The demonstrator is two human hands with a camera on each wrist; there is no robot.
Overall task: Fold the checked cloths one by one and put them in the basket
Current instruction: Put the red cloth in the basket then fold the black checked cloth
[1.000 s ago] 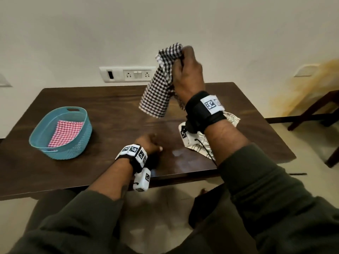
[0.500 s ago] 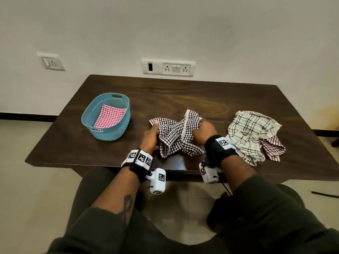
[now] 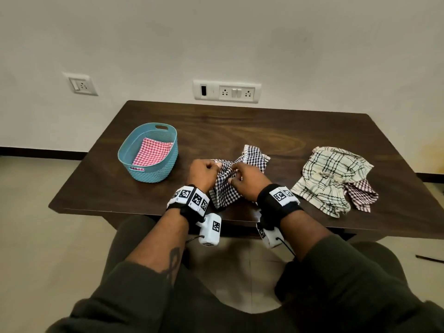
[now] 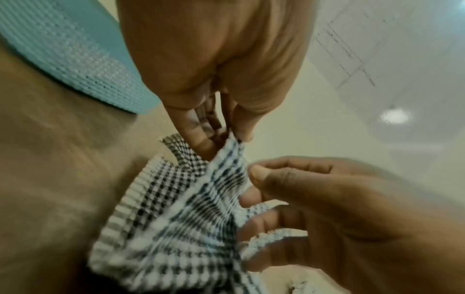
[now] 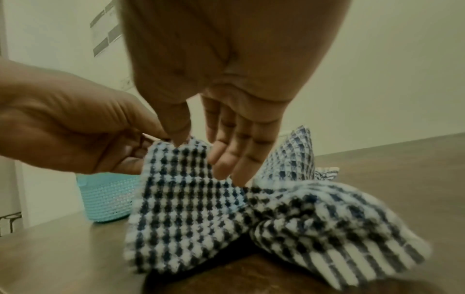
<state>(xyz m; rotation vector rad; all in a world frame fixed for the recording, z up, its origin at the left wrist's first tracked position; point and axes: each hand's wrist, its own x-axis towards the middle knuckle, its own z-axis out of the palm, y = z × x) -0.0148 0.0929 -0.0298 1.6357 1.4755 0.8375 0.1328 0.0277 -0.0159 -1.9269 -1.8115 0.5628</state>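
Centrally, low on the dark table (image 3: 288,131): black-and-white checked cloth (image 3: 225,188) crumpled, part lifted off the wood, rest lying near the front table edge. Left hand (image 3: 203,173) at cloth's left side, thumb and fingertips pinched together on an upper edge; same pinch seen top centre of left wrist view (image 4: 214,59). Right hand (image 3: 247,181) just beside it, thumb and forefinger clamped on the same edge, other fingers (image 5: 234,159) loosely extended and pressing into the fabric. Hands nearly touching, cloth edge bunched between them (image 5: 186,189); fringed end trailing lower right in right wrist view.

Left of centre: teal basket (image 3: 165,162), upright, well apart from the hands, bare wood between. Red checked cloth (image 3: 151,152) folded flat inside, leaning toward the far wall of the basket.

Right of centre: cream plaid cloth (image 3: 329,179), unfolded heap, lying on a small red-brown checked cloth (image 3: 362,195) that pokes out at lower right, close to the front edge. Narrow strip of bare table between this heap and the right hand. Broad open wood behind all cloths, up to the wall edge. Wall sockets (image 3: 227,91) upper centre.
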